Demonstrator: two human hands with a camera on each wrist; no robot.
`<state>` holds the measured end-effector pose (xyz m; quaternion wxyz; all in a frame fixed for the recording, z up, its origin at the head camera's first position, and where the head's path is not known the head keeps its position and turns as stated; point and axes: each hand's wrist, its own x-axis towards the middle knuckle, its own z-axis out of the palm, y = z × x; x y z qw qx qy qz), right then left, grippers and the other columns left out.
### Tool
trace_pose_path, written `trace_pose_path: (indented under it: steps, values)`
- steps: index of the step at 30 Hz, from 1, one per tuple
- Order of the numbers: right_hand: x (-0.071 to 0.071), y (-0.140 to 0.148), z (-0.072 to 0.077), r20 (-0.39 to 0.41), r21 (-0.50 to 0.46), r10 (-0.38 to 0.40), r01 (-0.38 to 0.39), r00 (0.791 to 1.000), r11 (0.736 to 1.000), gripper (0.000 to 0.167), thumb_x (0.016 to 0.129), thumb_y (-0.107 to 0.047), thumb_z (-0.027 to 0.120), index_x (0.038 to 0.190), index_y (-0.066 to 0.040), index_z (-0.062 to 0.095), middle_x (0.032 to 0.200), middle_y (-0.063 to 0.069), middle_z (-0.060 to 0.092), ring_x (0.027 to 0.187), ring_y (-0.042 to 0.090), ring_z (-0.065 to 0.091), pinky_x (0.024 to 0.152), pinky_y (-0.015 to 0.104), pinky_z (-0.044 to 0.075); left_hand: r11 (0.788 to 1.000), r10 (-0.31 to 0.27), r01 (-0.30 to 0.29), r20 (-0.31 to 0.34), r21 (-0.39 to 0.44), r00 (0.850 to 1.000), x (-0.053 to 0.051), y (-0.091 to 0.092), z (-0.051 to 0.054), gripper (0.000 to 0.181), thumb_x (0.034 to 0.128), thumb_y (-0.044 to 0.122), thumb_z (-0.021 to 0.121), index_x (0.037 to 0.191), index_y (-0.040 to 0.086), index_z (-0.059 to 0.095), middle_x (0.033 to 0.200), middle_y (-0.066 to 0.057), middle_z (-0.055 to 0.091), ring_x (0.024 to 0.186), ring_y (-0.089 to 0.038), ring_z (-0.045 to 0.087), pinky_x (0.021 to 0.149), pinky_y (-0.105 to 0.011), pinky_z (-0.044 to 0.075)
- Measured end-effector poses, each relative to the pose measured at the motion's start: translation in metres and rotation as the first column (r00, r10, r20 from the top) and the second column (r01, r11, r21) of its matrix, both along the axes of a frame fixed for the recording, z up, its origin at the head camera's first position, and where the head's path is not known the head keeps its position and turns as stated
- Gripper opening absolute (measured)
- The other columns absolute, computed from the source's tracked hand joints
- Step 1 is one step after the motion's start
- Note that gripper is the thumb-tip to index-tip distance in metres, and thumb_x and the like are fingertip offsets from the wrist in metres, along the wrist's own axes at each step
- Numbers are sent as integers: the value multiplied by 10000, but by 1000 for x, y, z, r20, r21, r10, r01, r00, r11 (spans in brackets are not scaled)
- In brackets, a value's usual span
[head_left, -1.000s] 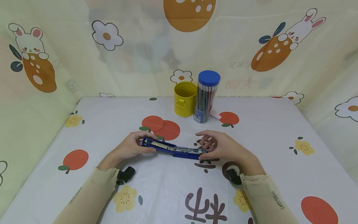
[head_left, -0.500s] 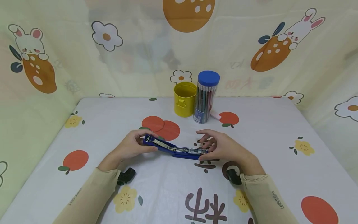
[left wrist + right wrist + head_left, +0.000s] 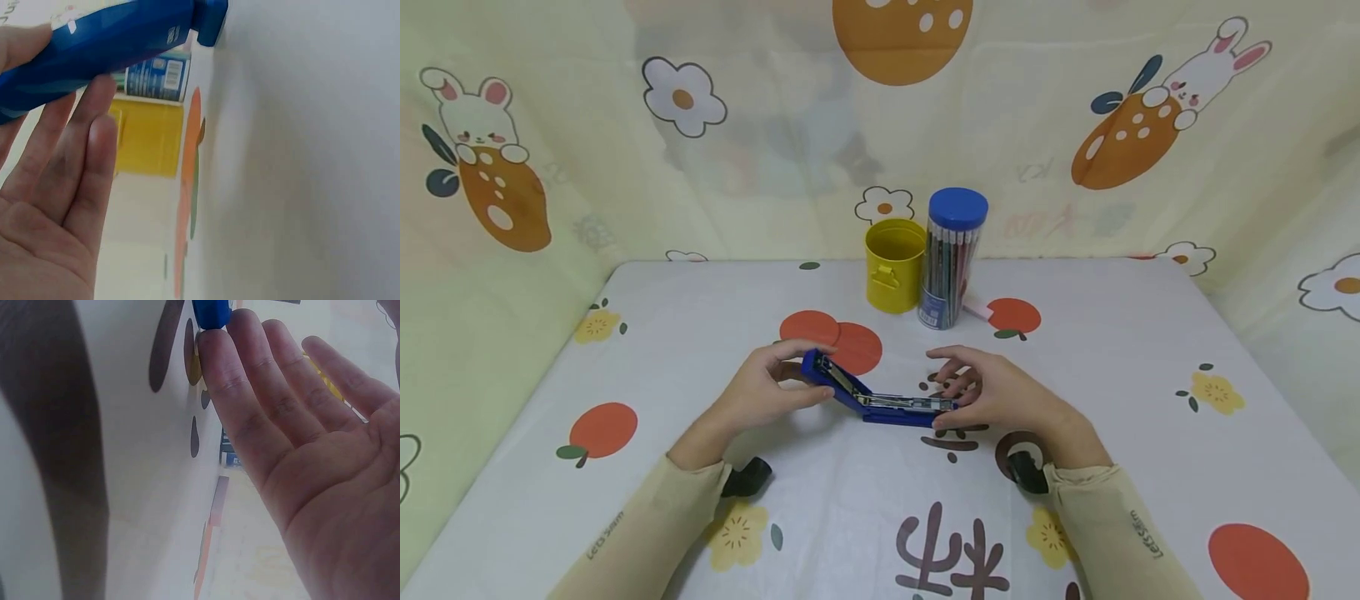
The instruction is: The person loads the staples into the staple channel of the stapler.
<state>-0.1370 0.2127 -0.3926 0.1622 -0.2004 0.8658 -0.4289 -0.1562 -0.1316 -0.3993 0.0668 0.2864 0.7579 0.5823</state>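
Note:
A blue stapler is spread apart at its hinge, with its metal insides facing up. One half lies along the table, while the other rises leftward at an angle. My left hand pinches the tip of the raised half between thumb and fingers. In the left wrist view the underside of that blue half crosses above the fingers. At the stapler's right end, my right hand holds the lower half by its tip. The right wrist view shows the fingertips against the blue end; the thumb is out of sight there.
A yellow cup stands at the back of the table. Beside it is a clear tub of pencils with a blue lid. A small pale pink piece lies by the tub. A printed curtain hangs behind the table.
My left hand has moved up and to the right, swinging the stapler's left half higher, so the two halves make a sharper bend. The right hand stays in place.

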Motion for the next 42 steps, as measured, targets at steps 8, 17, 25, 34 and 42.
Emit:
trace_pose_path:
  steps: [8,17,25,34,42]
  values:
    - [-1,-1,2,12,2,-6,6,1000,1000,878,744,-267,924,1479,-113,471,1172,83,633,969,206,656,805,309,572,1000,31,-31,-63,-5,998,4,12,5,489,812,27,837,1269,61,666,1057,-15,719,933,-223,682,926,-451,512]
    - [0,0,1,30,-1,-20,20,999,1000,892,741,-253,926,1484,-103,456,1191,104,630,980,219,660,817,335,574,994,7,-16,-85,-112,996,1,45,13,431,830,186,850,1229,118,701,1055,37,713,972,-199,654,882,-532,528]
    - [1,2,3,58,-4,-34,34,998,999,989,691,-283,954,1513,-142,421,1226,87,618,1027,224,653,855,371,566,984,-87,67,-114,-163,990,1,75,11,391,846,198,835,1218,161,722,1087,87,696,989,-119,620,926,-491,512]
    - [2,5,6,92,-18,-49,51,995,999,975,700,-255,951,1516,-172,423,1258,88,600,1029,254,647,853,397,568,967,-125,105,-72,-233,989,3,91,2,361,868,226,822,1214,185,728,1085,141,682,1011,-82,601,908,-358,511]
    - [3,7,7,92,-28,-33,36,995,999,963,712,-223,945,1516,-144,420,1256,86,605,1019,256,644,870,417,561,966,-125,114,-33,-231,992,3,96,-5,395,858,237,833,1234,200,717,1088,144,681,1006,-81,605,879,-322,525]
